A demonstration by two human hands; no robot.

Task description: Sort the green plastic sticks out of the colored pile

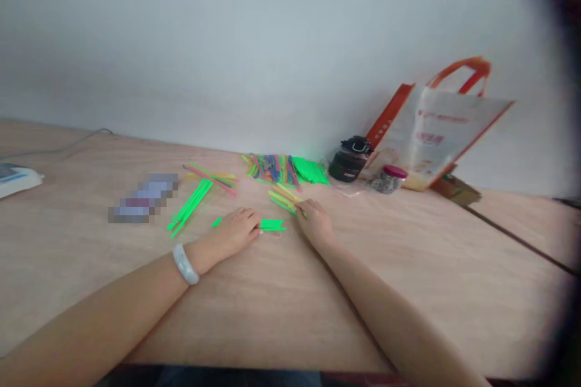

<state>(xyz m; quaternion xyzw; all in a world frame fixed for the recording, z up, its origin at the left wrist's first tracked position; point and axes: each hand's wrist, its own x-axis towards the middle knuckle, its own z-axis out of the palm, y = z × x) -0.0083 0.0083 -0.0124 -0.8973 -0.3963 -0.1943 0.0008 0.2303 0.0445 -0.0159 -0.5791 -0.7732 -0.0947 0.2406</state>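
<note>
Several strips [272, 225], bright green, beneath left grip [236, 230]

Right of centre in my frame I see a white bag [447, 130] with orange handles [476, 63], a black bottle [348, 163] and a red-lidded jar [389, 181]; at left, a pixelated object [144, 198], a grey cable [68, 148] and a white device [20, 182].

Lettering [443, 117] on bag [447, 145] and bottle [347, 164] is illegible.

A pale, broad bangle [186, 264] circles the left wrist
</note>
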